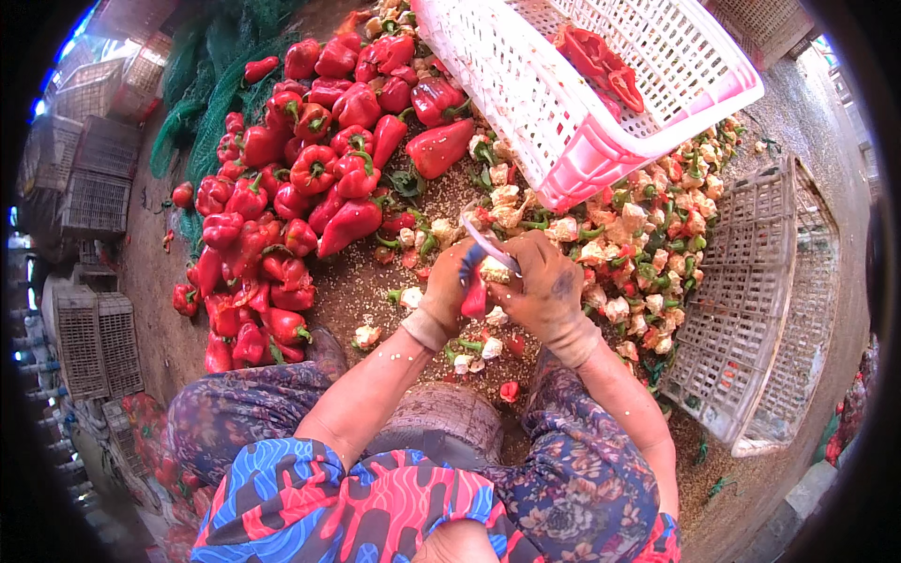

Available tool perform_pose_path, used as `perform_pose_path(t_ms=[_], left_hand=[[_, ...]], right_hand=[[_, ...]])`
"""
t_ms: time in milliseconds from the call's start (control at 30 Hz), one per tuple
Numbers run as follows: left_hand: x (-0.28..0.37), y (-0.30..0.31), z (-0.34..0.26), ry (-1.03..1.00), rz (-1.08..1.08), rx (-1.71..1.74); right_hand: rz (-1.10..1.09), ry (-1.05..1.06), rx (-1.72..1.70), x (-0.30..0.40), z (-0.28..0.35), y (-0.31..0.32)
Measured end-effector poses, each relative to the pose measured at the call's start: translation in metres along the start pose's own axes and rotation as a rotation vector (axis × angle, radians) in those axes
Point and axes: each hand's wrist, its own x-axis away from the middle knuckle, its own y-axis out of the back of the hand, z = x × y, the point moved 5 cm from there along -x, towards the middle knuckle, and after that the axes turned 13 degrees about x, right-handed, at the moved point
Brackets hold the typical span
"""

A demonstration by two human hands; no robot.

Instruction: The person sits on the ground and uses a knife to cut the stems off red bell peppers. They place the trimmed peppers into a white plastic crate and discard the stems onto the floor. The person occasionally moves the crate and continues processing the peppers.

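My left hand (448, 285), in a brownish glove with a dark blue patch near the fingertips, holds a red pepper piece (474, 299). Close beside it my right hand (542, 285), gloved too, is closed at a curved knife (486, 243), whose blade crosses between both hands; its handle is hidden. A pale, seedy pepper core (495, 270) sits under the blade, against my right thumb. Whole red bell peppers (313, 169) are heaped to the left. Cut cores with green stems (633, 232) lie piled to the right and, in smaller number, below my hands.
A white and pink plastic crate (598, 151) with red pepper pieces (598, 63) inside stands ahead on the right. Grey crates (739, 302) lie at the right. Green netting (204, 134) and stacked crates (98, 183) are at the left. Seeds litter the floor (359, 299).
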Motion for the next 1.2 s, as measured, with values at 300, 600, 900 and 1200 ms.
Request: perform_pose_path(t_ms=[300, 600, 900, 1200], left_hand=[[0.019, 0.004, -0.007, 0.352, -0.001, -0.245], [-0.021, -0.137, -0.167, -0.318, 0.363, 0.188], [-0.011, 0.1, -0.171, -0.19, -0.691, -2.142], [-0.001, 0.142, -0.125, -0.108, -0.643, -1.72]], right_hand=[[-0.007, -0.428, -0.184, 0.013, -0.054, 0.002], [0.506, -0.591, -0.396, 0.066, -0.065, -0.036], [0.341, -0.664, -0.471, 0.066, -0.065, -0.023], [0.564, -0.636, -0.731, 0.065, -0.034, -0.07]])
